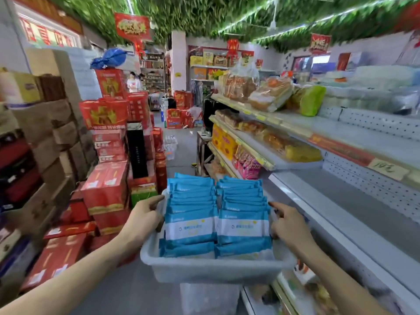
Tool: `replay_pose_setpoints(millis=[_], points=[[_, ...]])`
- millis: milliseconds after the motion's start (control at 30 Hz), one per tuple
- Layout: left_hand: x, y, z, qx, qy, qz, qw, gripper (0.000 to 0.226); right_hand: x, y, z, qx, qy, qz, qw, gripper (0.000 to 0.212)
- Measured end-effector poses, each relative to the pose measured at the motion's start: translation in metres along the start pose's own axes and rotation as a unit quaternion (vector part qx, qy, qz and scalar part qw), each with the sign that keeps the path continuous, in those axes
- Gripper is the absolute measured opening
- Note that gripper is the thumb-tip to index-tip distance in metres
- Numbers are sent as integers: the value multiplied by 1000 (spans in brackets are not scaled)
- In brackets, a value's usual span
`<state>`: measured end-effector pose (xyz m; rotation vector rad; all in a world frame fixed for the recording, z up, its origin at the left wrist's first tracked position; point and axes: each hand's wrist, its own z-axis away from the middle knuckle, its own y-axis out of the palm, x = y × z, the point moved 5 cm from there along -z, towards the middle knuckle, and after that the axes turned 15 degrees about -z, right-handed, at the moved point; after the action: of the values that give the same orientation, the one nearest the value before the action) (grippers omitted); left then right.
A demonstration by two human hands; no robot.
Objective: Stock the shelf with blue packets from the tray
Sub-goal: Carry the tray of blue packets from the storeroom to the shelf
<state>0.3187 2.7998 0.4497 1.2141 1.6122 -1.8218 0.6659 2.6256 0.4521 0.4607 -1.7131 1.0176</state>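
Forearms reach into the head view: left hand [143,215] and right hand [289,227] each clasp a side rim of the grey tray [211,269], fingers curled over its edge, neither holding a packet. Between the hands the blue packets [191,226] stand in two upright rows filling the tray; the bare shelf [341,212] lies just right of the right hand. Judged stage: tray brought alongside, stocking not begun; next, one hand must let go, pinch a packet and carry it rightward onto the shelf.
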Motion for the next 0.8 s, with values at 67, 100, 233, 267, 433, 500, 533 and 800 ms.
replay_pose_setpoints(millis=[67, 100, 233, 267, 433, 500, 533, 800], points=[[9, 11, -47, 8, -13, -12, 1000, 65, -6, 10, -44, -1, -7, 2, 1000, 79], [13, 17, -70, 14, -14, -13, 1000, 70, -12, 16, -67, -1, -7, 5, 1000, 80], [29, 42, -158, 28, -11, 3, 1000, 85, -38, 47, -161, 5, 2, 3, 1000, 83], [36, 48, -180, 30, -16, 6, 999, 87, -42, 54, -183, 8, 13, 4, 1000, 82], [52, 72, -270, 61, -10, -5, 998, 85, -60, 85, -289, 31, 52, 1, 998, 86], [60, 82, -300, 66, -16, -17, 998, 93, -73, 97, -324, 54, 63, 19, 996, 91], [63, 88, -312, 71, -14, -21, 997, 100, -81, 104, -337, 73, 70, 27, 994, 94], [96, 144, -356, 82, -104, -27, 991, 117, -137, 140, -415, 135, 84, 70, 985, 89]])
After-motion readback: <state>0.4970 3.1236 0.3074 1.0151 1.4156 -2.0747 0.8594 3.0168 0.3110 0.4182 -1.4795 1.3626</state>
